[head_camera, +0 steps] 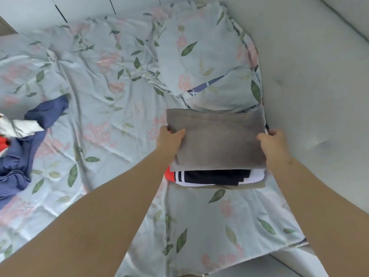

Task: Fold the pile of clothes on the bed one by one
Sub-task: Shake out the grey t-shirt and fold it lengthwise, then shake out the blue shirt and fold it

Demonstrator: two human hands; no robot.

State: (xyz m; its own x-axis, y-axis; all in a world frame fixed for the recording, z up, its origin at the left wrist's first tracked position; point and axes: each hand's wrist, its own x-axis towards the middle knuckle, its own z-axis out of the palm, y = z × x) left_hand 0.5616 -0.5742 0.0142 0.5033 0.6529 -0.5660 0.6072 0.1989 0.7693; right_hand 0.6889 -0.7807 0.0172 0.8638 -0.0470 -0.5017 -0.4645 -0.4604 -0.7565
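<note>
Floral bedding covers the bed [111,100], rumpled, with a pillow [201,56] pushed up against the pale wall [311,66]. Near that wall sits a stack of folded clothes [217,178], dark, white and red layers showing at its front edge. On top lies a folded grey garment [217,140]. The left hand [169,141] grips its left edge, thumb over the cloth and fingers curled beneath. The right hand [274,143] pinches the right edge the same way. Unfolded clothes [22,136], blue, white and red, lie heaped well apart at the bed's left side.
</note>
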